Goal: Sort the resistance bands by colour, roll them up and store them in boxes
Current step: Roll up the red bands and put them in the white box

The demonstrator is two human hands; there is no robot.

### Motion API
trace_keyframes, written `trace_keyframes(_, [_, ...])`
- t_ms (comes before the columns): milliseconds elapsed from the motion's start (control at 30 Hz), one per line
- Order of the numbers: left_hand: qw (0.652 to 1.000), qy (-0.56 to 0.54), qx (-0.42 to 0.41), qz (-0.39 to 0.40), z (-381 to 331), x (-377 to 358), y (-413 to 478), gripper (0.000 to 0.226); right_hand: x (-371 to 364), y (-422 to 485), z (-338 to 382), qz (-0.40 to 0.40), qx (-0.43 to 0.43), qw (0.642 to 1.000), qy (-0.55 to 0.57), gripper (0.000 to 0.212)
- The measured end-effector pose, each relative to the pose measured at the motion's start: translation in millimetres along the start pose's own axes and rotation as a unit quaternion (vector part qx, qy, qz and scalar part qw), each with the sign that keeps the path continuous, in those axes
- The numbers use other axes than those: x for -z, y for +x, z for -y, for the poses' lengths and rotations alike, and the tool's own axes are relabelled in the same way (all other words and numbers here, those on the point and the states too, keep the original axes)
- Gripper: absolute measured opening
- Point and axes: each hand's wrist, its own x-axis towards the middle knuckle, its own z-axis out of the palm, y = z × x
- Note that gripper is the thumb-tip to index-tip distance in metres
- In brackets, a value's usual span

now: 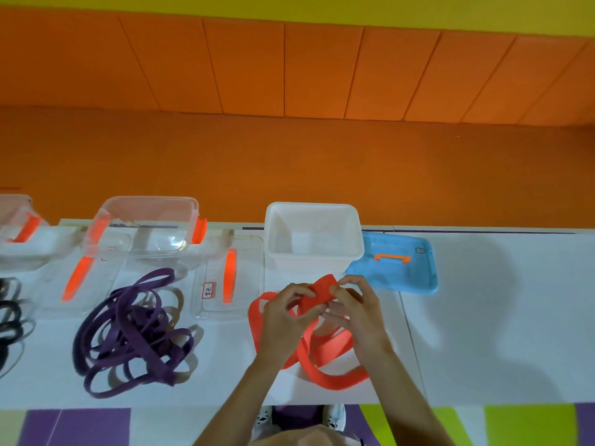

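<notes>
Two hands grip a red band (335, 379) over the bench (499, 333).
The left hand (283, 320) and right hand (357, 317) each curl their fingers (351, 280) round the band's upper end; its loose loops lie on the bench near the front edge. Purple bands (135, 333) are heaped to the left, black bands (9, 317) farther left. Behind the hands stands a white box (314, 252), with a blue lid (396, 275) just to its right and a clear box (145, 226) to its left.
</notes>
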Motion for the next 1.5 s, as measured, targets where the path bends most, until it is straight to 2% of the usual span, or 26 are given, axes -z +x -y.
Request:
trace_keyframes(100, [1.0, 0.005, -0.017, 0.009, 0, 1, 0, 0.034, 5, -1, -2, 0.0, -0.004, 1.0, 0.012, 0.014])
trace_keyframes(267, [0.999, -0.021, -0.023, 0.015, -8, -1, 3, 0.032, 6, -3, -6, -0.006, -0.058, 0.989, 0.135, 0.009])
trace_keyframes(367, [0.999, -0.017, -0.046, 0.0, -10, 2, 3, 0.036, 2, -1, -4, -0.002, -0.058, 0.997, 0.058, 0.006])
trace_keyframes(500, [0.999, 0.017, -0.042, -0.011, -14, 4, 6, 0.042, 2, 4, 3, 0.021, -0.038, 0.998, -0.05, 0.022])
trace_keyframes(633, [0.999, 0.033, -0.034, 0.007, -24, -2, 8, 0.043, -1, 3, 10, 0.015, 0.003, 0.992, -0.123, 0.028])
trace_keyframes(733, [0.997, 0.049, -0.066, 0.01, -30, -7, 12, 0.04, -2, 1, 19, 0.026, 0.033, 0.988, -0.147, 0.008])
trace_keyframes(800, [0.995, 0.058, -0.076, 0.003, -31, -9, 15, 0.038, 0, 5, 20, 0.014, 0.036, 0.984, -0.174, 0.017])
trace_keyframes(1000, [0.991, 0.084, -0.104, -0.006, -30, -10, 17, 0.053, -4, 11, 24, -0.027, 0.025, 0.997, -0.07, 0.012])
trace_keyframes(1100, [0.991, 0.07, -0.108, -0.024, -35, -11, 19, 0.052, -8, 12, 30, -0.025, 0.038, 0.997, -0.064, 0.012])
trace_keyframes(1233, [0.998, 0.008, -0.055, -0.031, -56, -6, 28, 0.054, -13, 15, 45, -0.005, 0.048, 0.997, -0.053, 0.018])
trace_keyframes(1400, [0.996, -0.003, -0.084, -0.028, -73, 0, 40, 0.042, -14, 20, 64, 0.039, 0.043, 0.997, -0.049, 0.008])
trace_keyframes(1500, [0.996, 0.0, -0.088, 0.005, -80, 3, 43, 0.037, -10, 21, 73, 0.07, 0.027, 0.997, -0.01, 0.006])
